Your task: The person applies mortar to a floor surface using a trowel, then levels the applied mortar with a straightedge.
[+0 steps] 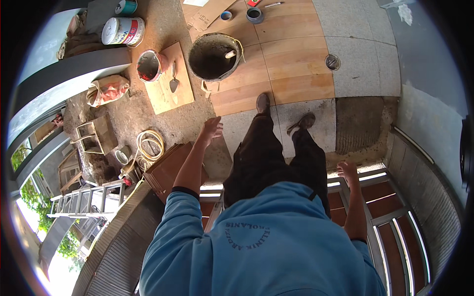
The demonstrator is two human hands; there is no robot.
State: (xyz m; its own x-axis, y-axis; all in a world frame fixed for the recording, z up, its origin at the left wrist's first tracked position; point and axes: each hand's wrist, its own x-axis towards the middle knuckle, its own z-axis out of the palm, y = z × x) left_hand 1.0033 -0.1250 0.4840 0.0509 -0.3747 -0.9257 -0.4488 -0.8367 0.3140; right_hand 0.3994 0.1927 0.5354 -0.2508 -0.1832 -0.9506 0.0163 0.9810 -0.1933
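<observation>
Both hands are empty with fingers spread, left hand [211, 129] in the air above the brown wooden cabinet [170, 170], right hand [348, 171] nearest the white metal window frame [390, 217] (touching or not, can't tell), so a misstep could tip the person.

The left hand [211, 129] hangs open above the floor; a bucket [214, 56] stands at twelve o'clock, the right hand [348, 171] at four

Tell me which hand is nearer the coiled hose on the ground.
Left. The left hand hangs empty just right of the coiled hose; the right hand is far across the body, beyond both legs, by the metal rail.
</observation>
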